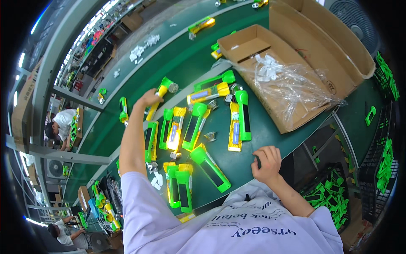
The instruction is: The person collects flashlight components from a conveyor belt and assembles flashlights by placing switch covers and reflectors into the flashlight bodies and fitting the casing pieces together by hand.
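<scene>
At the conveyor edge my left hand (149, 99) reaches far out, its fingers closed round the yellow body of a flashlight (162, 91) with a green head. Near the table's front edge my right hand (267, 164) is curled. A small dark edge shows by its thumb, too little to name. Between my hands lie several green-and-yellow flashlights, some with yellow shells open on a violet-blue battery (236, 127). A green shell with a dark panel (244, 116) rests beside that one. Closest to my right hand is another green flashlight (210, 168), lying aslant.
Back right, a cardboard box (270, 101) holds clear plastic wrap and white pieces. A green conveyor belt (127, 91) runs past the table, carrying more flashlights. Crates (334, 194) of green shells stand low at right. Other people work at far left.
</scene>
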Motion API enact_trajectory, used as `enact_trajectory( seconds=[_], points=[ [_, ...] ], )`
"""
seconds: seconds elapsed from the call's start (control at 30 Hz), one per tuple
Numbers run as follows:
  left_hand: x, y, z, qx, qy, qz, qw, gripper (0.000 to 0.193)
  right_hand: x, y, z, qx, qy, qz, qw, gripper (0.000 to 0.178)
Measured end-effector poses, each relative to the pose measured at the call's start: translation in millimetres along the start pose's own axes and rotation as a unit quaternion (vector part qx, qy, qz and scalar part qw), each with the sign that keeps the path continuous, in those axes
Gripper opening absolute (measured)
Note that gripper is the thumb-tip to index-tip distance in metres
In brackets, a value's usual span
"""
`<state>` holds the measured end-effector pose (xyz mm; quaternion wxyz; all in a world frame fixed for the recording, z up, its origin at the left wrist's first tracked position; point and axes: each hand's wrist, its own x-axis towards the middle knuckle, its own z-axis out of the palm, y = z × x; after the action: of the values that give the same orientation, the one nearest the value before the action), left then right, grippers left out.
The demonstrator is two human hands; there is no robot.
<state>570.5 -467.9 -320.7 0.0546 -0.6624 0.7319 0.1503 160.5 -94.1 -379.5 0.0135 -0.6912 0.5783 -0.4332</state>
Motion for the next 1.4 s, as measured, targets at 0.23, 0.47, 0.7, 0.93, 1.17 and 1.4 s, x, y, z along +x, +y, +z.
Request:
enact_trajectory(
  seconds=[0.23,0.47,0.7,0.93,1.17,1.4],
  points=[
    [-32.3,6.5,-23.2,-0.023,0.088,0.104,0.99,0.049,-2.1,-0.6,-0.2,0.031,-0.004,-0.008,0.999,0.022],
    [-133.6,140.4,-98.6,0.114,0.097,0.101,0.984,0.046,35.6,-44.3,5.8,0.31,-0.044,0.115,0.943,0.03],
    [-258.7,258.9,-2.1,0.087,0.153,0.079,0.981,0.041,88.7,-92.8,61.8,0.811,-0.19,0.276,0.479,0.046],
    [-313.0,249.0,15.5,-0.28,0.037,0.069,0.957,0.041,65.3,-89.9,31.3,0.823,-0.199,0.349,0.401,0.04],
    [-321.3,224.0,39.6,-0.522,0.043,0.003,0.852,0.034,56.3,-80.0,27.9,0.764,-0.223,0.413,0.444,0.047],
    [-313.1,198.5,73.7,-0.423,0.095,0.04,0.9,0.027,51.6,-75.8,43.0,0.716,-0.1,0.464,0.512,0.043]
  ],
)
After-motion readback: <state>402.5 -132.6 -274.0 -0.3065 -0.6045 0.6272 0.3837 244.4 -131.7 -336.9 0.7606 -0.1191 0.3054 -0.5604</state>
